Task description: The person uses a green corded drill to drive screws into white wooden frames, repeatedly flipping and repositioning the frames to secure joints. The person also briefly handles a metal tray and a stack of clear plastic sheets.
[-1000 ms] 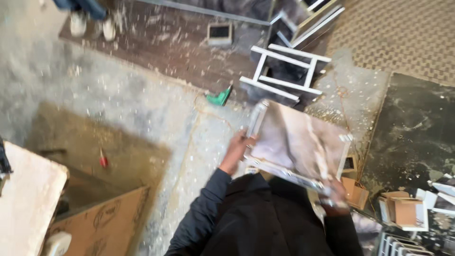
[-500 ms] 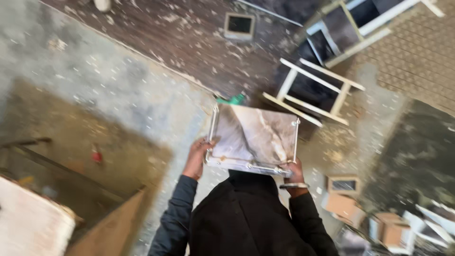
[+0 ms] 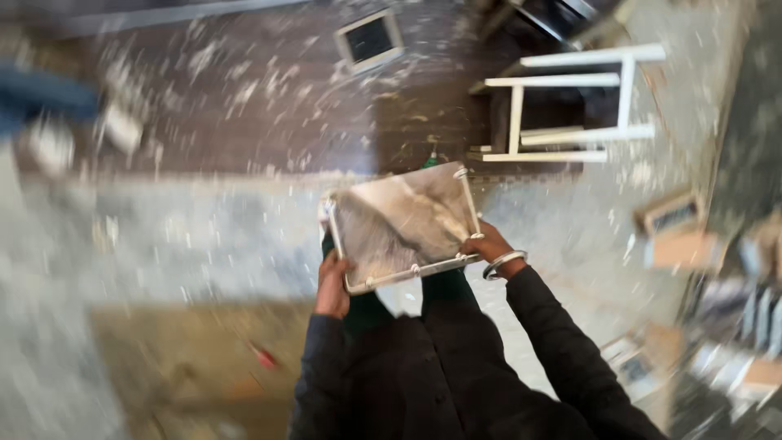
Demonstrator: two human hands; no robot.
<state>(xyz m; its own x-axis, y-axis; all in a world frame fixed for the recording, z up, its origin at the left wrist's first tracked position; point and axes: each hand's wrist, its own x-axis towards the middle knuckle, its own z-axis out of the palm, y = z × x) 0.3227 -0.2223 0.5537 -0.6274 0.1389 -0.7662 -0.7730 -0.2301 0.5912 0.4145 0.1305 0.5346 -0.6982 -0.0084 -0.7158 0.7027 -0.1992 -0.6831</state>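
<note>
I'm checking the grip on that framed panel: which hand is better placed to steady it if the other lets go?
Probably the left hand: it grips the framed panel along its side near the lower corner. The right hand only pinches the opposite corner.

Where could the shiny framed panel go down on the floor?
Bare grey floor lies left of the framed panel, and between it and the cardboard boxes. Crowded: white frame ahead, boxes and frames at right.
</note>
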